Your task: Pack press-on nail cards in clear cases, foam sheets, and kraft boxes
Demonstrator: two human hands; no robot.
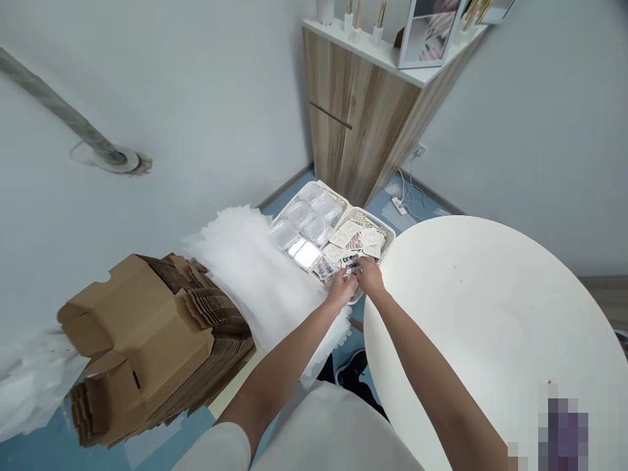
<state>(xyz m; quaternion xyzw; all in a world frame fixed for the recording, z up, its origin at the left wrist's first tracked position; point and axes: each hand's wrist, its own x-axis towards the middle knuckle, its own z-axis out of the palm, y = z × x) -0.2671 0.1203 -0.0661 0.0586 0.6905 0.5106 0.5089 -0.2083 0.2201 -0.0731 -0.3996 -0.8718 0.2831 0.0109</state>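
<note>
— Over the white basket (387,234), what were the hands doing?
— Left hand (342,288) and right hand (369,275) met on small printed packets (354,243) at its near edge; finger posture couldn't be made out.

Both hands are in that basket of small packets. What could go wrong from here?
1. The left hand and right hand crowd one corner of the white basket; loose packets could be knocked over its rim.
2. The basket sits between the round table and the white sheet stack; a push might shift it off its support, which is hidden.
3. The leaning stack of flat cardboard boxes may slide.
</note>
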